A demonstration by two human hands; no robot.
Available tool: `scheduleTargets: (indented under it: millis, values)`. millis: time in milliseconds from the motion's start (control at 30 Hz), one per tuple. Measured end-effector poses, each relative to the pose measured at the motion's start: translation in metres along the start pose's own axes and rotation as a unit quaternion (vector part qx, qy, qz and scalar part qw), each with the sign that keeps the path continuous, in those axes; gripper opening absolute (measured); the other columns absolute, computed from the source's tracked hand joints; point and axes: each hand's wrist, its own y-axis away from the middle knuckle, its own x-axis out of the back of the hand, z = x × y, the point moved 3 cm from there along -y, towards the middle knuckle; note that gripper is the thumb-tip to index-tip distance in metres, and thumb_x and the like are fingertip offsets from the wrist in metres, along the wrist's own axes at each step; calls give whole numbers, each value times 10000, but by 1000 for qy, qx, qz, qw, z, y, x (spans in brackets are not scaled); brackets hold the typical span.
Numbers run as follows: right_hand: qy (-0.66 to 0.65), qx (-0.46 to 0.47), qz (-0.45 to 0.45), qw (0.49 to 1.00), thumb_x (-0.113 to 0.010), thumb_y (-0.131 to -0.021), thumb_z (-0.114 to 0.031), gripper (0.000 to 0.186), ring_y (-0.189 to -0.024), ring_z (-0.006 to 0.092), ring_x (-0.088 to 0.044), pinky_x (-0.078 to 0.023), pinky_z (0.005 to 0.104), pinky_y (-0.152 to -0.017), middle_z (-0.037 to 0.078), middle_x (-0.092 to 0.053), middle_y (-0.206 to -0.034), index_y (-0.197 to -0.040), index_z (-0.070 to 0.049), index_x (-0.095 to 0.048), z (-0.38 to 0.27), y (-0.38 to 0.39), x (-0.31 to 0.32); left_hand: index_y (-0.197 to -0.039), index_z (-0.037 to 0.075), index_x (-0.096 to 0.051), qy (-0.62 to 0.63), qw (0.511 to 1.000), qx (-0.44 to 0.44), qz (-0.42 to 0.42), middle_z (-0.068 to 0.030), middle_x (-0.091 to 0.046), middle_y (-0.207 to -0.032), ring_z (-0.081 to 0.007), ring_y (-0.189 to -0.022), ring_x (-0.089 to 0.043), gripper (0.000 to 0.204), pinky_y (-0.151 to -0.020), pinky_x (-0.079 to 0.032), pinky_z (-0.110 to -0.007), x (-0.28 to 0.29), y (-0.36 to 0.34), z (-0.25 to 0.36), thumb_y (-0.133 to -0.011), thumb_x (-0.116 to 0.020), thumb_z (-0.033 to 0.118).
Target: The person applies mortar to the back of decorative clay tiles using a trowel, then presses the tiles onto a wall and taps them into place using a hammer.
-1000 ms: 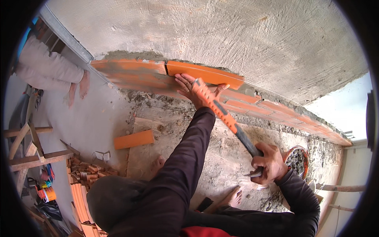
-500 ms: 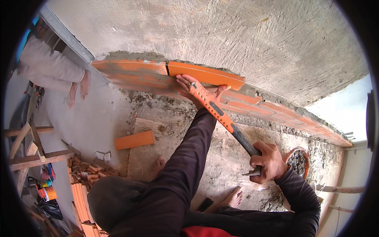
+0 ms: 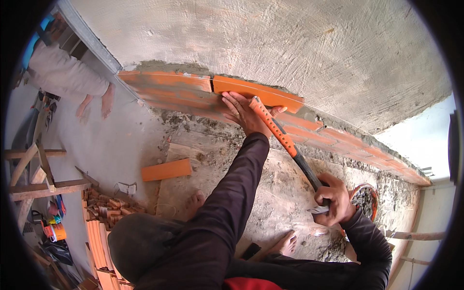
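My left hand [image 3: 251, 116] lies with fingers spread on the front face and lower edge of an orange brick [image 3: 251, 90], its thumb out to the right. That brick is in the top course of the low brick wall [image 3: 333, 137], with a narrow gap to the brick on its left. In my right hand [image 3: 334, 199], fingers wrap around the head end of a hammer [image 3: 274, 126]. A pointed metal part shows below the fist. The hammer's orange and black handle slants up to the left, its end beside my left hand and near the brick.
A thin string [image 3: 193, 75] runs along the wall top. One loose brick [image 3: 166, 169] lies on the floor, and stacked bricks [image 3: 99, 241] stand at lower left. A mortar bucket [image 3: 365, 198] is at right. Another person's legs [image 3: 79, 79] and a wooden frame [image 3: 48, 188] are at left.
The hammer's handle end has swung right, from across my left hand to beside it. My right hand has shifted slightly right. My left hand stays on the brick.
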Motion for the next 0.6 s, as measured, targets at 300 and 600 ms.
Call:
scheduleTargets:
  millis: [300, 600]
  values:
    - [-298, 9, 132, 946, -700, -627, -235, 377, -630, 150, -555, -441, 280, -574, 112, -580, -842, -923, -68, -536, -26, -12, 11, -1485, 5, 150, -31, 999, -15, -11, -283, 124, -1552, -446, -1446, 110, 1498, -1067, -50, -722, 6, 0, 6, -546, -861, 588]
    - [-308, 1, 107, 945, -718, -672, -292, 409, -593, 120, -501, -386, 261, -533, 84, -550, -794, -943, -60, -520, -10, -18, 6, -1494, -15, 93, 22, 1000, -7, -10, -306, 53, -1554, -468, -1448, 35, 1446, -1058, -60, -729, 16, 0, 17, -546, -883, 473]
